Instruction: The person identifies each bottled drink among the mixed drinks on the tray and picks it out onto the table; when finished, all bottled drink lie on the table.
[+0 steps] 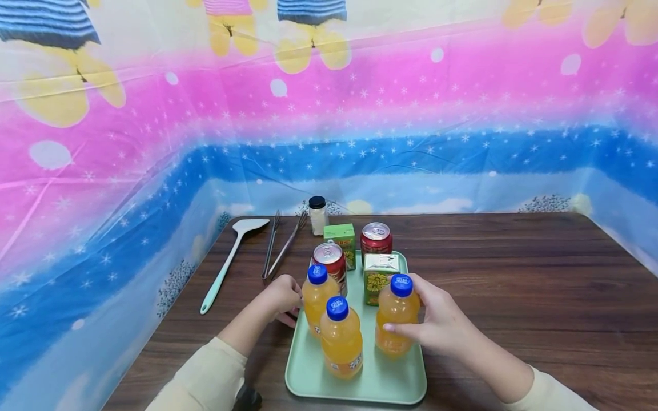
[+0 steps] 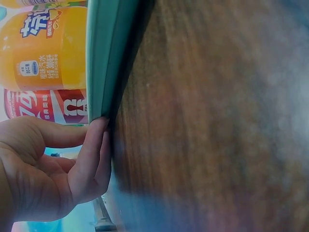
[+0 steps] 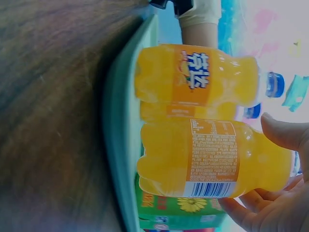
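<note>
My right hand [image 1: 446,319] grips an orange soda bottle [image 1: 394,319] with a blue cap, thumb on one side and fingers on the other. In the right wrist view this soda bottle [image 3: 212,157] has its base at the tray's right part. My left hand [image 1: 281,298] pinches the left rim of a pale green tray [image 1: 354,391], thumb and fingertips meeting at its edge in the left wrist view. Two more orange soda bottles, a front one [image 1: 341,345] and one behind it [image 1: 319,299], stand upright on the tray's left side.
Behind the bottles are two red cans, one left [image 1: 331,258] and one right [image 1: 376,240], and two green drink cartons, one near [image 1: 377,279] and one far [image 1: 341,237]. Further left lie metal tongs [image 1: 283,251] and a spatula [image 1: 226,268]. A black-capped jar [image 1: 318,220] stands behind.
</note>
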Tool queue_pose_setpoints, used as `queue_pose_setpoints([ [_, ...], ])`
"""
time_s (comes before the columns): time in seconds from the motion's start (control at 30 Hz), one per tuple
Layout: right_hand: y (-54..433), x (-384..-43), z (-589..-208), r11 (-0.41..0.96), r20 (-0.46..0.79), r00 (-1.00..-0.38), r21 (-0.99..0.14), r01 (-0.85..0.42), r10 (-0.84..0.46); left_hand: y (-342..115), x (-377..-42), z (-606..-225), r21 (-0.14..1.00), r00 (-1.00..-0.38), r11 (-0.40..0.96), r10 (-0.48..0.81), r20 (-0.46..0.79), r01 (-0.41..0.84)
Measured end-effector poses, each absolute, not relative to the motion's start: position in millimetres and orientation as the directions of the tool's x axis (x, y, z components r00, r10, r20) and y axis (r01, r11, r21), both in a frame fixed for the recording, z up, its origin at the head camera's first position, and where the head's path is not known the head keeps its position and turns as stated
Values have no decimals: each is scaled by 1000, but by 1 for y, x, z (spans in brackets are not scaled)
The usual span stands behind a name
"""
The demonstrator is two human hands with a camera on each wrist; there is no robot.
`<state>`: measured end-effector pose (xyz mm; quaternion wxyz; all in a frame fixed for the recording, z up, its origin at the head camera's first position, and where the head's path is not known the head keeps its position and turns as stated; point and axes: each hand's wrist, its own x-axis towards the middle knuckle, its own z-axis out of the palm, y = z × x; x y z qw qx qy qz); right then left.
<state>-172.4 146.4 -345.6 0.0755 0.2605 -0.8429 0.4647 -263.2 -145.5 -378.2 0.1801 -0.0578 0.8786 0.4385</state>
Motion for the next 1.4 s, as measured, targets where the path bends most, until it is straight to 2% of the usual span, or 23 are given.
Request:
queue_pose_setpoints([
  [0.23,163,-165,-335,424,446,-824,-709,-563,-349,-144,-265,-378,740,-925,617,49,-377,-268],
  [0.5,183,-153,-327,514,407,-871,-703,-491,-275,-146,-265,-377,741,-924,612,44,-379,-275],
  [0.87,199,-146,-327,574,369,-898,-693,-437,-239,-145,-268,-379,724,-917,628,41,-396,-285],
  [1.4,213,-186,-333,577,351,-918,-718,-389,-182,-144,-265,-377,734,-924,622,45,-381,-272],
])
